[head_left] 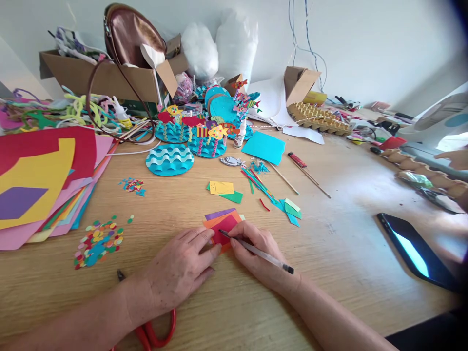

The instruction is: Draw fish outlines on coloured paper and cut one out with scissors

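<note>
My right hand [258,246] grips a clear pen with a black cap end [261,253], its tip on a small red piece of paper [229,226]. My left hand [183,265] lies with its fingers stretched out, fingertips pressing the left edge of that paper. Orange paper [215,222] and purple paper [219,213] stick out beneath the red one. Beyond them, a yellow slip with a pencil-like drawing [222,187] rests on a green slip [234,197]. Red-handled scissors [171,331] lie partly hidden under my left forearm.
Coloured paper sheets [27,190] and punched paper dots [98,241] lie at left. Blue wave-patterned bases [170,165] with paper fish stand behind, near a glue bottle [240,134]. Paper strips [261,185] lie mid-table. A phone [413,251] lies right, near another person's blurred hand [448,234].
</note>
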`<state>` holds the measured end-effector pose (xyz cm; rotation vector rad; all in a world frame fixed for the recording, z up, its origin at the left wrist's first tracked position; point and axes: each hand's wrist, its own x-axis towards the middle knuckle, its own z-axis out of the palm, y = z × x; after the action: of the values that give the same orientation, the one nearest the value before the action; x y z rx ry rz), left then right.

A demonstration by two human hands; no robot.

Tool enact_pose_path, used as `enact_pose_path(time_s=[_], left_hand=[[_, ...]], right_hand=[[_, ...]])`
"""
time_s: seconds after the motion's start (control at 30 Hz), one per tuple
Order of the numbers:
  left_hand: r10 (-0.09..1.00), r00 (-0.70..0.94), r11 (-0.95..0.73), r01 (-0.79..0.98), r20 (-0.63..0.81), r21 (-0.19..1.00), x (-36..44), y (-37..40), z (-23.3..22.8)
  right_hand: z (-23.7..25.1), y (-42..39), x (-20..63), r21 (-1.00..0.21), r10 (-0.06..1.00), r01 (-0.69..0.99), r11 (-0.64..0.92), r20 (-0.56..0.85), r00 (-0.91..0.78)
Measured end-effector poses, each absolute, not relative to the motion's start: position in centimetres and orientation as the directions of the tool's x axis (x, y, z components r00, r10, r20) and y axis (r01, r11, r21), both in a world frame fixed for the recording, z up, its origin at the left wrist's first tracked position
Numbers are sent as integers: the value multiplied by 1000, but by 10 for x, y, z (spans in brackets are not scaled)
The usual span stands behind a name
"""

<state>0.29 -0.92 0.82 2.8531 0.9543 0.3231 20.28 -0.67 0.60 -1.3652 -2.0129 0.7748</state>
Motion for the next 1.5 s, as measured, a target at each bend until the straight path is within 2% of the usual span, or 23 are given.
enact_pose_path(time_s=[0.6, 0.93, 1.2, 1.5], left_hand=[[607, 773, -793, 574, 184, 204, 4, -10, 8], [602, 783, -798, 584, 159, 148, 3, -11, 7], [605, 770, -796, 574, 204, 194, 2, -11, 6], [586, 785, -810, 570, 202, 137, 2, -10, 3]], right_hand=[[5, -6, 202, -722, 934, 610, 325, 146, -325], [8, -7, 204, -714, 935, 615, 335, 167, -314], [8, -7, 206, -742, 955, 615, 266, 117, -271], [10, -8, 208, -761, 953, 587, 275, 134, -272]])
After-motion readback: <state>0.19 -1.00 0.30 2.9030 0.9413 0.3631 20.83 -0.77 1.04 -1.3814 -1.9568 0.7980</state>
